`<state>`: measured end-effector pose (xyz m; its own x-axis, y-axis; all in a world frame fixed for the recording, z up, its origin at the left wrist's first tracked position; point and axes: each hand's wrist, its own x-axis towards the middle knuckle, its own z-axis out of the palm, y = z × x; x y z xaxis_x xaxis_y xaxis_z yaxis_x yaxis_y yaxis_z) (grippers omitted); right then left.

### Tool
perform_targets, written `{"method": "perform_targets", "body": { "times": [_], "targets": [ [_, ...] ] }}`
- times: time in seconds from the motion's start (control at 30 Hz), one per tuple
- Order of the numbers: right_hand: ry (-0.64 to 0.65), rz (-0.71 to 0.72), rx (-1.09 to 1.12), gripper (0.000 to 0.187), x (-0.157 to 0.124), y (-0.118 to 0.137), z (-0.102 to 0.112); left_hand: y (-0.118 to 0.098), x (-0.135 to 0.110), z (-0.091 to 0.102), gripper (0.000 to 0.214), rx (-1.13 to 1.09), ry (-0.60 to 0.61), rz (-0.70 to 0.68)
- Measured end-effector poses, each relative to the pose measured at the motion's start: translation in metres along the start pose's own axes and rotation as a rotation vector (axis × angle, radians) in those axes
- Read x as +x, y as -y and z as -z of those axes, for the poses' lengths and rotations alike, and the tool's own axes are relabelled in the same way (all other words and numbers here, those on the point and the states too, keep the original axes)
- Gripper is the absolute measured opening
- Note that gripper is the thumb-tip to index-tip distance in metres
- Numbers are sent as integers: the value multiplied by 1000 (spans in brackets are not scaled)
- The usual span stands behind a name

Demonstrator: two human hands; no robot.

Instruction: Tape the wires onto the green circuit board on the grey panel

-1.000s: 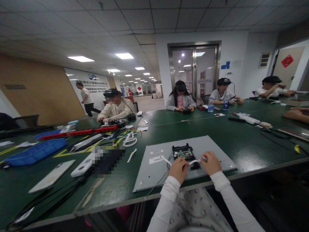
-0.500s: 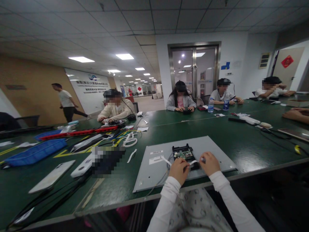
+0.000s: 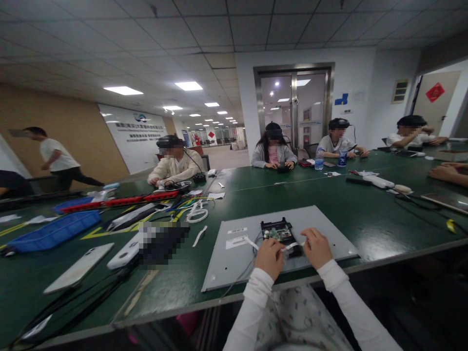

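Observation:
A flat grey metal panel (image 3: pixel 219 273) lies on the table in front of me. Near its middle sits a black frame with a green circuit board (image 3: pixel 281 235). My left hand (image 3: pixel 269 258) is closed over the panel, its fingertips pinching a narrow white strip (image 3: pixel 291 247). The strip crosses the lower part of the black frame to my right hand (image 3: pixel 317 248), whose thumb and fingertips are bent together at its other end. Whether the strip is tape or flat cable I cannot tell. Thin grey wires (image 3: pixel 252 263) run beside my left hand.
Left of the panel are a loose white strip (image 3: pixel 200 235), a coiled white cable (image 3: pixel 197 212), a white phone (image 3: pixel 79 267) and a blue tray (image 3: pixel 54 231). Two bottles (image 3: pixel 342 156) stand at the far side, where several people sit. Cables (image 3: pixel 405 197) lie to the right.
My right hand's fingers have lifted and shifted slightly; the small dark thing seen at its fingertips no longer shows. My left hand stays nearly still. A person in the background has walked left.

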<state>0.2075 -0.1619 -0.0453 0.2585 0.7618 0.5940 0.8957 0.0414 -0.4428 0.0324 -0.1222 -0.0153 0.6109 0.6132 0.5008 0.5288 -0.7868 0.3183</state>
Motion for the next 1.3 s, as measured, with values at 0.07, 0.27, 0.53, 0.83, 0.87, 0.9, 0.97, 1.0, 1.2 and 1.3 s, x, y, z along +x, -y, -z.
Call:
{"method": "perform_targets", "body": {
  "times": [0.07,0.27,0.53,0.83,0.87,0.9,0.97,1.0,1.2,1.3],
  "targets": [
    [7,-2,26,29,-1,0,0,0,0,1,26,0,0,-6],
    [31,-25,24,27,-1,-1,-1,-2,1,4,32,-15,55,13],
    [71,-42,82,30,0,-1,1,-5,-2,5,40,-34,100,56],
    [97,-88,90,29,2,-1,0,-7,-1,6,42,-34,117,71],
    [97,-85,92,29,2,-2,0,-6,-1,5,42,-32,111,78],
    [93,-80,92,29,2,-2,-1,-6,-1,5,41,-28,102,90],
    [76,-76,86,28,1,-3,-1,-5,-1,6,40,-17,80,122],
    [66,-78,81,28,1,-3,-1,-5,-2,6,38,-11,67,142],
    [53,-105,23,24,2,-3,1,-3,-2,6,28,28,33,186],
    [56,-114,7,23,2,-4,0,-2,-2,5,26,43,30,176]
  ]
}}
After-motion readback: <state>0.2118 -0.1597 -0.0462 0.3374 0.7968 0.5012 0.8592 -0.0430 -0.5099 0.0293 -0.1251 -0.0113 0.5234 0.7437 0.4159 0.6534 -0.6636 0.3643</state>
